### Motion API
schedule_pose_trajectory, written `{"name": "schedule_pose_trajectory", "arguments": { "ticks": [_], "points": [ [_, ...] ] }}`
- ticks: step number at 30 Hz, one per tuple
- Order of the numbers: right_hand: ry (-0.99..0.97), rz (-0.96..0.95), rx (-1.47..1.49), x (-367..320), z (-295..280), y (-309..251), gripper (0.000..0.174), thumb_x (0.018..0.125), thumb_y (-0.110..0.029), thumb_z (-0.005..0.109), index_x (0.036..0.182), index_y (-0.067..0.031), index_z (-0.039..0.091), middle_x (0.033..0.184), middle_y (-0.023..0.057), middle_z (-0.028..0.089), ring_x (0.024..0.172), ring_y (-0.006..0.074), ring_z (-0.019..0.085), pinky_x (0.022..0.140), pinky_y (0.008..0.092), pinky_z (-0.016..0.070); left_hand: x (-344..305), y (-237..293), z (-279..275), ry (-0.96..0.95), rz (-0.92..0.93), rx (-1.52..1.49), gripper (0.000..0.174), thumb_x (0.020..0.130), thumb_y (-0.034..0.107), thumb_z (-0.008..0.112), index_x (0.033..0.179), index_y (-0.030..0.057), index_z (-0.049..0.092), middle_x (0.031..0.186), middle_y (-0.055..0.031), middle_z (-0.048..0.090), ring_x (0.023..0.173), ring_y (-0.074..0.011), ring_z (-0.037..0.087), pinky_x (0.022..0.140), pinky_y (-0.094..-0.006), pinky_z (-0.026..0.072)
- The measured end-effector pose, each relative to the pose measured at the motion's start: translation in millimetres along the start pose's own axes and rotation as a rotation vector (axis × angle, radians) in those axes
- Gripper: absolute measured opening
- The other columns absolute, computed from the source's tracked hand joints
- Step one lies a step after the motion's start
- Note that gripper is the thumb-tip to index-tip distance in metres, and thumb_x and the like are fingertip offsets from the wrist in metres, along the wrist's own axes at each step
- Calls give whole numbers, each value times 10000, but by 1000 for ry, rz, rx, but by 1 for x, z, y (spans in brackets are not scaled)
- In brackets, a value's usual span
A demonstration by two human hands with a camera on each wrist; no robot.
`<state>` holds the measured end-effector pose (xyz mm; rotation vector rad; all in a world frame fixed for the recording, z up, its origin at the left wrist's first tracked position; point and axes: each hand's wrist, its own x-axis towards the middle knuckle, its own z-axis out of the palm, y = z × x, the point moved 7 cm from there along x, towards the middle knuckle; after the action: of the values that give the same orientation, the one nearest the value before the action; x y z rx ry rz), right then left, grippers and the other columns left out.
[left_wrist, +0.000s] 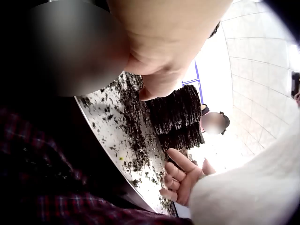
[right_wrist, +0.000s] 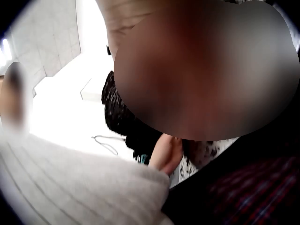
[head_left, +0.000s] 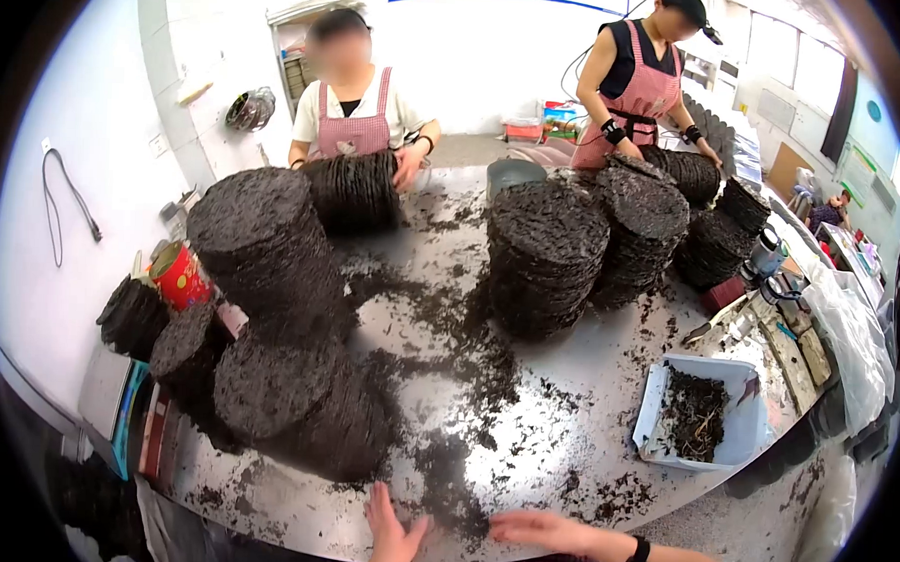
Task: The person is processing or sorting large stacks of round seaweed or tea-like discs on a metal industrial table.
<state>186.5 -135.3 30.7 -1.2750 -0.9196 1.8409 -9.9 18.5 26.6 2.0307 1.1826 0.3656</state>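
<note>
At the near edge of the metal table (head_left: pixel 564 424), my left hand (head_left: pixel 393 537) is held with fingers straight and nothing in it. To its right, my right hand (head_left: pixel 540 530) points leftward over scattered dark flakes, fingers extended, also holding nothing. Just beyond the left hand lies a tipped stack of thin dark round sheets (head_left: pixel 307 405). Behind that rises a taller stack of the same sheets (head_left: pixel 258 235). In the left wrist view the right hand (left_wrist: pixel 183 180) shows its palm and loosely spread fingers. A blurred patch covers much of the right wrist view.
Several more dark stacks (head_left: pixel 545 255) stand at the back right. A blue plastic bin (head_left: pixel 653 417) with dark scraps sits right, near tools (head_left: pixel 711 325) and jars. A red can (head_left: pixel 182 277) stands left. Across the table, two people in pink aprons (head_left: pixel 361 129) handle dark stacks.
</note>
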Motion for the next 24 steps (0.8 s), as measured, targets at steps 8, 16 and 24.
{"name": "schedule_pose_trajectory", "arguments": {
  "ticks": [8, 16, 24],
  "points": [
    [-546, 234, -172, 76, 77, 50, 526, 965, -354, 552, 1375, -45, 438, 1246, 120, 596, 1098, 222, 576, 913, 355, 479, 22, 119, 30, -175, 379, -454, 781, 926, 160, 592, 1521, 10, 108, 1596, -179, 88, 1477, -286, 89, 1179, -384, 118],
    [992, -500, -281, 94, -110, -93, 272, 936, -178, 557, 1158, -22, 580, 1009, 160, 655, 901, 273, 636, 822, 373, 517, -19, 15, -27, 79, 219, -96, 768, 841, 182, 671, 1467, 3, 264, 1540, -276, 158, 1438, -417, 145, 1166, -497, 143],
    [-143, -229, -296, 87, 82, -4, 393, 949, -255, 592, 1274, -36, 559, 1093, 107, 674, 1018, 184, 624, 907, 304, 485, -55, -94, -62, 383, -198, 220, 809, 856, 249, 658, 1424, -119, 215, 1492, -360, 178, 1413, -473, 148, 1143, -531, 154]
  ]
}}
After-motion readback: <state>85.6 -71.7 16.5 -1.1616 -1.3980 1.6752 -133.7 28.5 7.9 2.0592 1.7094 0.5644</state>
